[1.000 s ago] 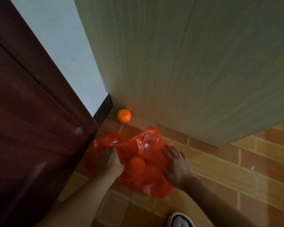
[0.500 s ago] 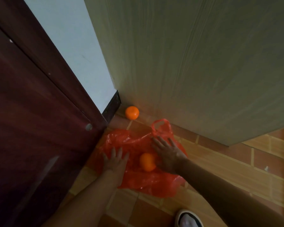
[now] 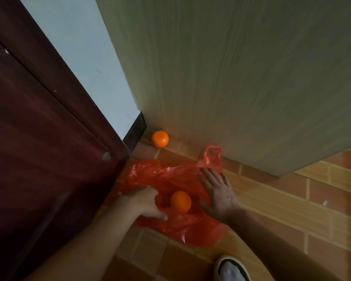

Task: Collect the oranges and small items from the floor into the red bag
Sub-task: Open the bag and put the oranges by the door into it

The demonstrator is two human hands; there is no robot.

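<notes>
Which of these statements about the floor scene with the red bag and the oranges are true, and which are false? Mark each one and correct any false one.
1. One orange lies on the floor in the corner, apart from the red bag. True.
2. The right hand grips that corner orange. False: it rests with fingers spread on the bag.
3. A second orange sits at the bag between the two hands. True.
4. The left hand is lifted clear of the bag. False: it is on the bag's left side.
5. A shoe shows at the bottom edge. True.
</notes>
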